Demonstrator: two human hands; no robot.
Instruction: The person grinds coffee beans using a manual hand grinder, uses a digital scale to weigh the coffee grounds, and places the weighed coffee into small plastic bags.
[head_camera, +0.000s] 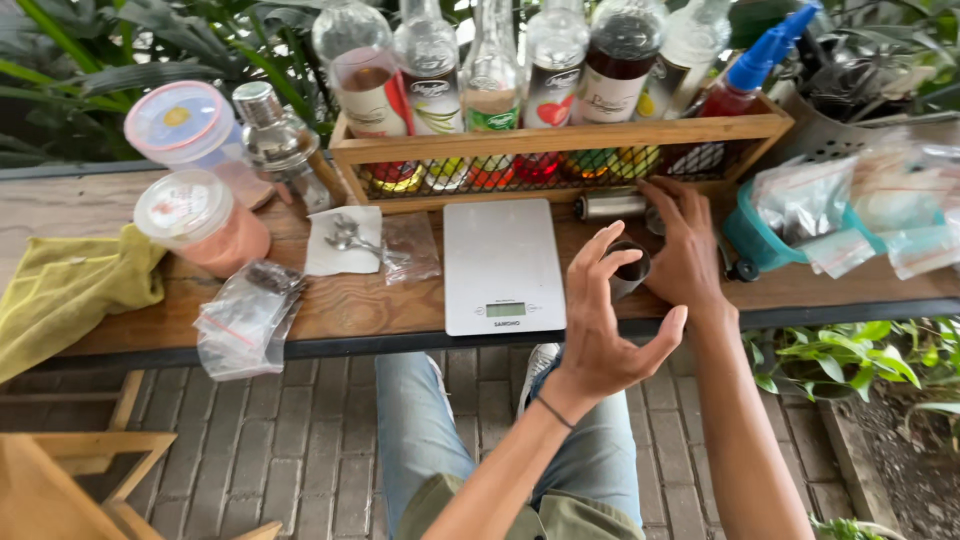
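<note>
The small dark metal cup (630, 270) sits tilted at the front edge of the wooden table (380, 305), just right of the flat white kitchen scale (502, 265). The right hand (690, 250) lies over it from behind and the right, its fingers (668, 200) spread along the cup's far side and touching it; whether they grip it cannot be told. The left hand (605, 335) is raised in front of the cup, palm turned toward it, fingers (600, 250) curved and released, holding nothing; the index tip stands just beside the cup's rim, the thumb well below it. Behind the right hand a short metal cylinder (612, 205) lies on its side against the wooden crate of syrup bottles (560, 140). A teal plastic basket of small bags (760, 240) stands to the right.
</note>
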